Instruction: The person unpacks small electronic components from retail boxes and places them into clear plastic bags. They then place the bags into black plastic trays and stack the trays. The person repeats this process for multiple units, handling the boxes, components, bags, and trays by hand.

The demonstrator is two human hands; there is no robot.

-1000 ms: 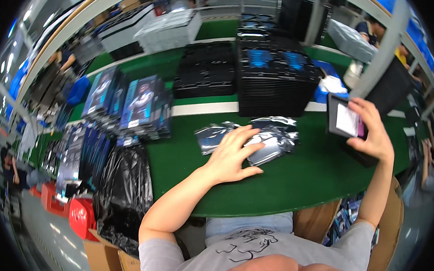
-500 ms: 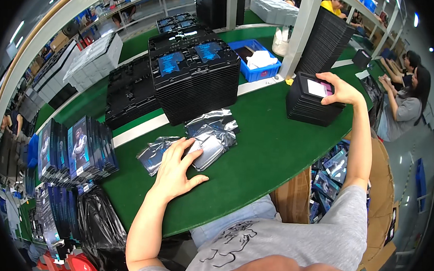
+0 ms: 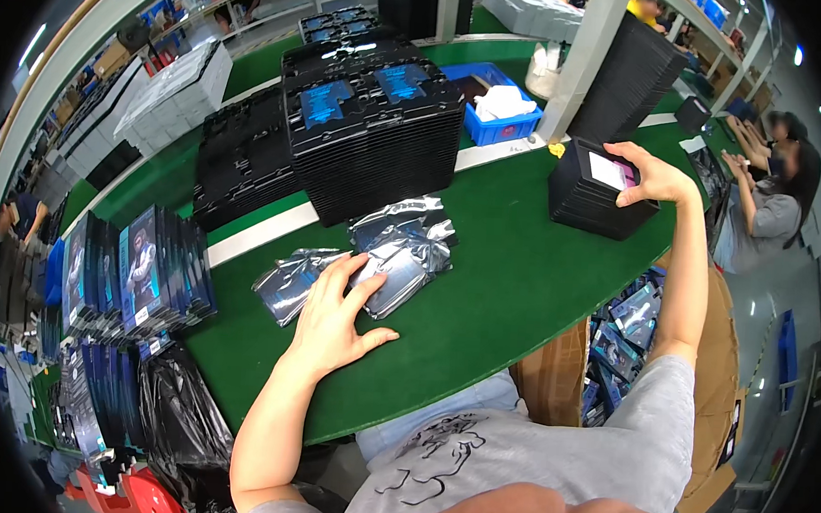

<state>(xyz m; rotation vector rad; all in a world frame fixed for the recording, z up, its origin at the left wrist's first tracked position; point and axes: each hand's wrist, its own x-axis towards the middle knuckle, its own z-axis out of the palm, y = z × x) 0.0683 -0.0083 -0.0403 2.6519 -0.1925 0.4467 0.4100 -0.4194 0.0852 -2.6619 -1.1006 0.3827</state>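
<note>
Several crinkled silver foil bags (image 3: 401,261) lie on the green tabletop (image 3: 463,324). My left hand (image 3: 337,322) rests over their near edge, fingers spread and thumb out to the side, with nothing gripped. At the right, my right hand (image 3: 658,181) curves over the top of a stack of small black trays (image 3: 590,205). Its fingers reach the far rim and the thumb sits at the near side, gripping the stack. A white card with a pink edge (image 3: 610,171) shows on top, between thumb and fingers.
Tall stacks of black trays (image 3: 374,148) stand behind the bags. Beside them is a blue bin (image 3: 501,127) with white cloth. Dark printed boxes (image 3: 154,276) are piled at left. A cardboard carton (image 3: 553,371) of boxes stands below the right edge. Co-workers (image 3: 771,196) sit far right.
The view has tilted slightly, shifting the whole scene a little. Both hands keep their places, the left at the foil bags and the right on the black tray stack.
</note>
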